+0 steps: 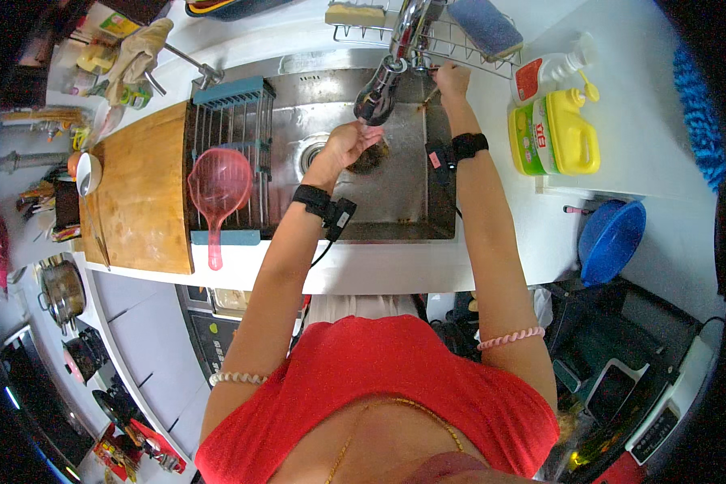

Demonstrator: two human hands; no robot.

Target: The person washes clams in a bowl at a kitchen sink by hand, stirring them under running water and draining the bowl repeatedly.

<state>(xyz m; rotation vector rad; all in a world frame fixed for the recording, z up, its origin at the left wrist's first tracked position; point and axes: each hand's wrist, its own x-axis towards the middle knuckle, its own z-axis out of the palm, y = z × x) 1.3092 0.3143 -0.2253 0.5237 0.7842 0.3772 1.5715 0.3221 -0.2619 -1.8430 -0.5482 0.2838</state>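
Note:
My left hand (354,145) is palm up with its fingers apart, just below the head of a chrome faucet (376,100). It holds nothing that I can see. Beneath it is a stainless steel sink (393,199) with a round drain (310,154). A dark brownish round patch (369,160) on the sink floor is partly covered by this hand; what it is stays unclear. My right hand (452,83) is at the sink's back right corner, beside the faucet base. Its fingers curl away from view, near a thin brownish strip (431,97), so its grip is hidden.
A pink plastic ladle (221,181) lies on a drain rack (233,97) at the sink's left, beside a wooden cutting board (139,193). Right are a yellow detergent jug (553,136), a white spray bottle (541,78) and a blue basin (612,242). A wire rack (454,42) holds sponges behind.

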